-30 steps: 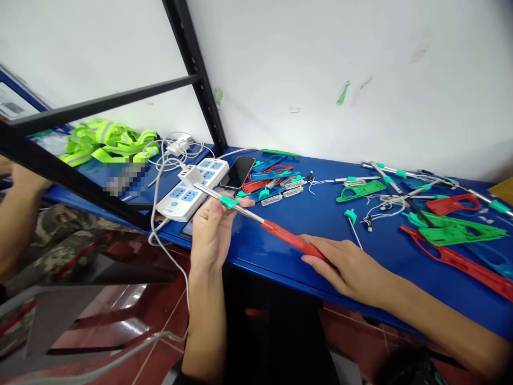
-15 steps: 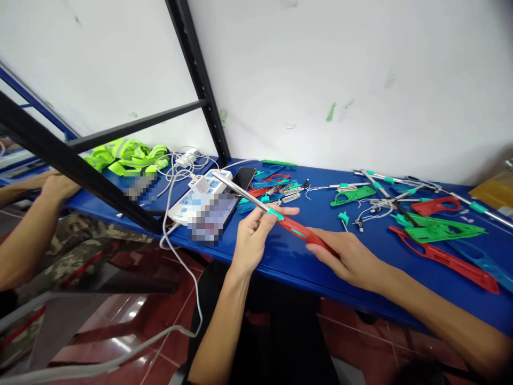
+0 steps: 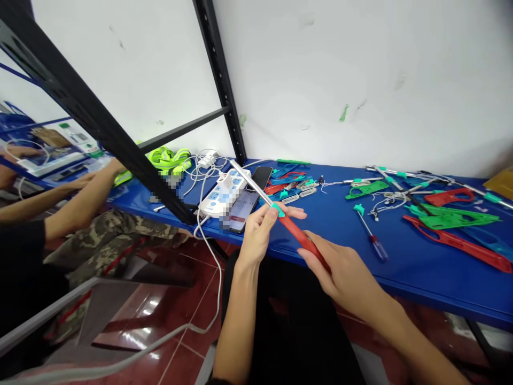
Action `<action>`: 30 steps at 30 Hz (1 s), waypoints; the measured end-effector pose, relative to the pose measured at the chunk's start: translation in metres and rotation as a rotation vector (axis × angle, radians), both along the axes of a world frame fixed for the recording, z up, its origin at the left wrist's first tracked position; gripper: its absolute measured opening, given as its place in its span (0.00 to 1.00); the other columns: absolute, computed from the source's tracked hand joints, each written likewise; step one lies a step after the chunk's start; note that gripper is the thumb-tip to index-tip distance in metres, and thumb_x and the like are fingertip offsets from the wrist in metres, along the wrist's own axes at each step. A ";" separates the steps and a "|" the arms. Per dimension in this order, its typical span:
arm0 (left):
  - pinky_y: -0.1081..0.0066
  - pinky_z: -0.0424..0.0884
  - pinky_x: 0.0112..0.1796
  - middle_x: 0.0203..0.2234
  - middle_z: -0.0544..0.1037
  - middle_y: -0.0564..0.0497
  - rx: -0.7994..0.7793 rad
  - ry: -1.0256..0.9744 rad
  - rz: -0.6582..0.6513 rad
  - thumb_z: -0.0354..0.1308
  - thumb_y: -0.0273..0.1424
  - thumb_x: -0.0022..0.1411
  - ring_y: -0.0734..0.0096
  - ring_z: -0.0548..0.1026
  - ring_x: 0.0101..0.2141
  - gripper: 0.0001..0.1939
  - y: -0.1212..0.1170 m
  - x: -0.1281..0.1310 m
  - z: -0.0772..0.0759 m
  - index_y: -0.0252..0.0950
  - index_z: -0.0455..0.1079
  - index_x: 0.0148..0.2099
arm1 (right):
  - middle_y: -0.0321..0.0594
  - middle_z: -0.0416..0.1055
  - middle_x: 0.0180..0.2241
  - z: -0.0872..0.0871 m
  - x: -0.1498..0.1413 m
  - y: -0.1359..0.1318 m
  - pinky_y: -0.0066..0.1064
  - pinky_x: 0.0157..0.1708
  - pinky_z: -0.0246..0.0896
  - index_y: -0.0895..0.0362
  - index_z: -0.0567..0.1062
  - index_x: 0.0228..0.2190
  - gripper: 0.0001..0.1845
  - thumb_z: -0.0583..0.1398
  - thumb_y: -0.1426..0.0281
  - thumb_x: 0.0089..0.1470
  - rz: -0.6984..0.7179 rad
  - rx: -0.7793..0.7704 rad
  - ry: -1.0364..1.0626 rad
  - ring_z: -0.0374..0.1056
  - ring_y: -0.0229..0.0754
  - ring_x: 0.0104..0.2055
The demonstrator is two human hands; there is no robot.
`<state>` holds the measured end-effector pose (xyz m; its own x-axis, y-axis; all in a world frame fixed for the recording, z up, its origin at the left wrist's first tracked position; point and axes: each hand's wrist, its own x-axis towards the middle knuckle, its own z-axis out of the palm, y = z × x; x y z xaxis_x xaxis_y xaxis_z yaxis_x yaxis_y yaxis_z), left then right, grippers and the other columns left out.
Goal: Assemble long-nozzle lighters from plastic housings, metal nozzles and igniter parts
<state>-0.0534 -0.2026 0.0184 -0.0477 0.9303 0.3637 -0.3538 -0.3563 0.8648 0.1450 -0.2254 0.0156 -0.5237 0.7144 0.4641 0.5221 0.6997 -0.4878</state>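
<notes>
My left hand point(image 3: 259, 235) and my right hand point(image 3: 340, 272) both hold a long metal rod with a red plastic handle point(image 3: 298, 238). My left fingers wrap around its teal collar point(image 3: 277, 210), and my right fingers pinch the red end. The steel shaft point(image 3: 250, 182) points away over a white power strip point(image 3: 222, 195). Close to my left hand lies a phone with a blurred screen point(image 3: 243, 211). A screwdriver with a blue handle point(image 3: 371, 235) lies on the blue table point(image 3: 417, 278), right of my right hand.
Loose red, green and teal plastic parts point(image 3: 455, 235), metal rods and white wires cover the table's right side. A black shelf upright point(image 3: 218, 69) stands at the wall. At left, a co-worker's hand point(image 3: 78, 182) and camouflage trousers point(image 3: 108, 235) show beyond a black bar.
The view has swung left, bringing the co-worker's arms further in. The rod now points more steeply away from me, and my left hand has shifted onto the teal collar.
</notes>
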 end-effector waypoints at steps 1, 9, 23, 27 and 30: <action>0.51 0.77 0.58 0.37 0.89 0.41 0.010 -0.020 -0.032 0.66 0.58 0.69 0.48 0.88 0.46 0.27 0.001 0.000 0.000 0.37 0.79 0.41 | 0.49 0.85 0.42 -0.001 -0.006 -0.005 0.38 0.38 0.72 0.56 0.78 0.53 0.19 0.52 0.60 0.78 -0.003 -0.070 0.071 0.81 0.52 0.38; 0.62 0.79 0.42 0.38 0.90 0.42 -0.031 -0.069 -0.150 0.58 0.47 0.79 0.60 0.85 0.33 0.21 -0.008 0.006 -0.010 0.37 0.78 0.41 | 0.33 0.60 0.22 -0.041 -0.038 -0.047 0.30 0.18 0.45 0.55 0.78 0.35 0.23 0.60 0.50 0.73 -0.051 -0.670 0.722 0.51 0.34 0.19; 0.64 0.78 0.44 0.37 0.89 0.44 -0.123 0.064 -0.100 0.61 0.49 0.77 0.62 0.84 0.36 0.21 -0.025 0.003 -0.011 0.36 0.80 0.41 | 0.35 0.63 0.20 -0.056 -0.037 -0.055 0.35 0.24 0.63 0.56 0.86 0.50 0.19 0.61 0.57 0.73 -0.192 -0.332 0.569 0.59 0.41 0.21; 0.65 0.80 0.42 0.35 0.88 0.45 -0.115 0.039 -0.081 0.62 0.48 0.76 0.60 0.85 0.38 0.20 -0.025 0.006 -0.018 0.35 0.80 0.43 | 0.31 0.61 0.21 -0.054 -0.038 -0.055 0.30 0.23 0.60 0.56 0.84 0.55 0.18 0.61 0.62 0.73 -0.155 -0.280 0.625 0.57 0.37 0.20; 0.73 0.74 0.28 0.33 0.87 0.45 -0.125 -0.049 -0.116 0.61 0.50 0.76 0.63 0.85 0.33 0.22 -0.026 0.016 -0.022 0.35 0.79 0.44 | 0.32 0.64 0.22 -0.055 -0.037 -0.057 0.28 0.22 0.58 0.55 0.84 0.54 0.19 0.58 0.60 0.75 -0.062 -0.450 0.715 0.57 0.35 0.20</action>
<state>-0.0377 -0.2281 -0.0037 0.0471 0.9683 0.2452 -0.4294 -0.2020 0.8802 0.1083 -0.2823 -0.0395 -0.1660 0.9282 0.3331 0.0136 0.3399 -0.9404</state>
